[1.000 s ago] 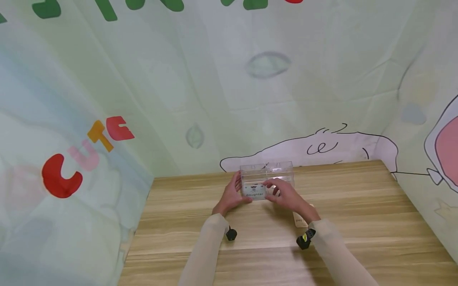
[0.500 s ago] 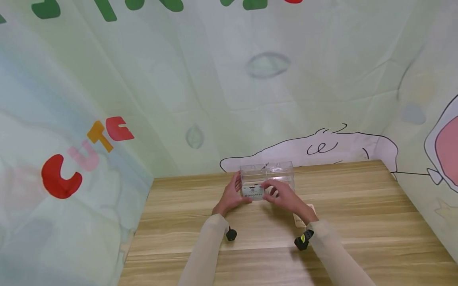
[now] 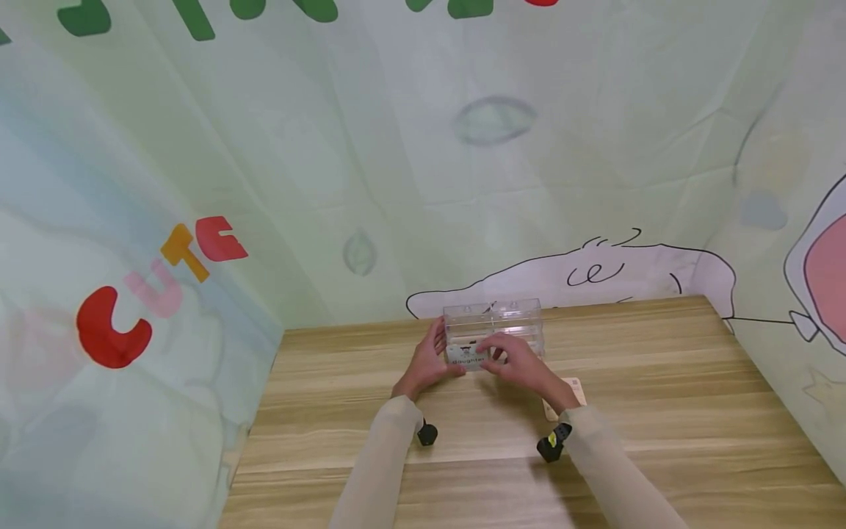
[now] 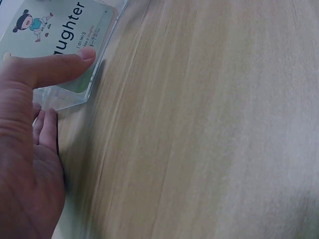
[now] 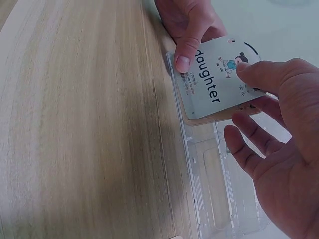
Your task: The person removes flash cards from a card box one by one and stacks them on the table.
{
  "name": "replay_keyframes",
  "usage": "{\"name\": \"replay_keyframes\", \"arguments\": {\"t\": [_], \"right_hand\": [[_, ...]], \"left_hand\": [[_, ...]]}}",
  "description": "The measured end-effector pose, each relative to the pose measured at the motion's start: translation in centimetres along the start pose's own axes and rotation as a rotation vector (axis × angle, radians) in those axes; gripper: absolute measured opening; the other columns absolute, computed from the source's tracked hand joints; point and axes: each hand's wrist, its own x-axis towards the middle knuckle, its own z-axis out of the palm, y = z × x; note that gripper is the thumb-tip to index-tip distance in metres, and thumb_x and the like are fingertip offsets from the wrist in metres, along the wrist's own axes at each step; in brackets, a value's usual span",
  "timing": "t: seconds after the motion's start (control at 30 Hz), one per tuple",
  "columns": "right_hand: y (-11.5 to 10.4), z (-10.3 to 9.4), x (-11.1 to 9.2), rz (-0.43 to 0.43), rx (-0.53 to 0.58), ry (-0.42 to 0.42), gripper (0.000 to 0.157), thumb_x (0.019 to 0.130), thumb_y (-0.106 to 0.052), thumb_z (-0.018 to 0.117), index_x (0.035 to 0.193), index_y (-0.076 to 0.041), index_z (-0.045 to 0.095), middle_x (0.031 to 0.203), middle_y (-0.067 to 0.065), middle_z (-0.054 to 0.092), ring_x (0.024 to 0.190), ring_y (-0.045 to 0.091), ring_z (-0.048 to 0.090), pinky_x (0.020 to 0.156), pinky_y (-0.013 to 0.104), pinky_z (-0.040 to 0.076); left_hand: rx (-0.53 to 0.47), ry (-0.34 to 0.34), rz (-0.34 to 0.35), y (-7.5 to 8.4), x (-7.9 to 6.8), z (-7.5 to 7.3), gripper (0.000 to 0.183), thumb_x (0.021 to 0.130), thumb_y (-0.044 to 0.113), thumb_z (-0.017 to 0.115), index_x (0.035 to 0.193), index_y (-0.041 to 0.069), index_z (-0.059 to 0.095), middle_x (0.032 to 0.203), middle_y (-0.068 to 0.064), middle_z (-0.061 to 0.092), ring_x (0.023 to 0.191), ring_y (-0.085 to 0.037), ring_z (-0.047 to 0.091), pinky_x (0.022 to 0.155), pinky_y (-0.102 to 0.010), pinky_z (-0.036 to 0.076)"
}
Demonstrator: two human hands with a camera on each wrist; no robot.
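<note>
A clear plastic box with its lid raised stands near the table's back edge. At its left end, my left hand grips it, the thumb lying across the front over a pale green flashcard. This card reads "daughter" and bears a small cartoon child. My right hand pinches the flashcard by its upper edge, thumb on the printed face, with the other fingers behind. Tilted slightly, the card overlaps a tan-edged card behind it in the right wrist view. The box's right compartment shows clear walls.
Another flashcard lies on the wooden table, partly under my right wrist. A printed cloth backdrop rises right behind the table's back edge. Each wrist carries a small black camera.
My right hand has shifted a little to the left along the "daughter" flashcard, uncovering more of the card on the table. The left hand and box have stayed in place.
</note>
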Motion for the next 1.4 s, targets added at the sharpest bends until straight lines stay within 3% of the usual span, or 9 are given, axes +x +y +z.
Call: {"name": "replay_keyframes", "arguments": {"t": [0.27,0.53,0.87,1.1,1.4], "right_hand": [[-0.2,0.1,0.2,0.072,-0.025,0.007,0.022,0.091,-0.001,0.076,0.112,-0.004,0.072,0.108,0.008,0.071,0.086,0.017,0.064,0.074,0.031,0.059],[-0.6,-0.3,0.3,0.068,-0.030,0.063,0.026,0.088,0.002,0.079,0.112,-0.003,0.072,0.114,0.012,0.072,0.089,0.023,0.065,0.075,0.036,0.060],[-1.1,-1.1,0.4,0.092,-0.070,0.116,0.029,0.088,0.001,0.080,0.115,-0.004,0.073,0.118,0.013,0.071,0.093,0.026,0.065,0.069,0.029,0.060],[-1.2,-1.9,0.3,0.082,-0.012,0.127,0.033,0.087,0.004,0.079,0.119,-0.001,0.071,0.120,0.017,0.070,0.092,0.028,0.071,0.071,0.031,0.064],[-1.3,-3.5,-0.6,0.161,0.006,0.104,0.042,0.091,0.002,0.076,0.130,-0.008,0.067,0.134,0.015,0.064,0.095,0.028,0.073,0.079,0.032,0.065]], "left_hand": [[0.001,0.005,-0.011,0.1,0.0,0.0,0.115,0.070,-0.002,0.094,0.162,0.010,0.026,0.162,-0.017,0.039,0.149,-0.031,0.038,0.122,-0.039,0.036],[-0.009,0.009,-0.010,-0.1,0.1,0.1,0.116,0.069,-0.004,0.094,0.162,0.008,0.025,0.162,-0.018,0.039,0.149,-0.032,0.039,0.122,-0.040,0.036],[0.004,0.019,-0.007,-0.2,0.1,0.2,0.116,0.068,-0.003,0.093,0.162,0.008,0.026,0.162,-0.018,0.039,0.149,-0.032,0.039,0.121,-0.039,0.036],[-0.004,0.012,-0.004,-0.1,0.0,0.1,0.115,0.071,0.001,0.094,0.162,0.006,0.024,0.163,-0.019,0.036,0.150,-0.033,0.037,0.122,-0.041,0.035],[-0.008,-0.001,-0.005,-0.3,0.0,0.0,0.116,0.072,0.004,0.094,0.163,0.005,0.023,0.163,-0.021,0.036,0.150,-0.035,0.036,0.123,-0.041,0.034]]}}
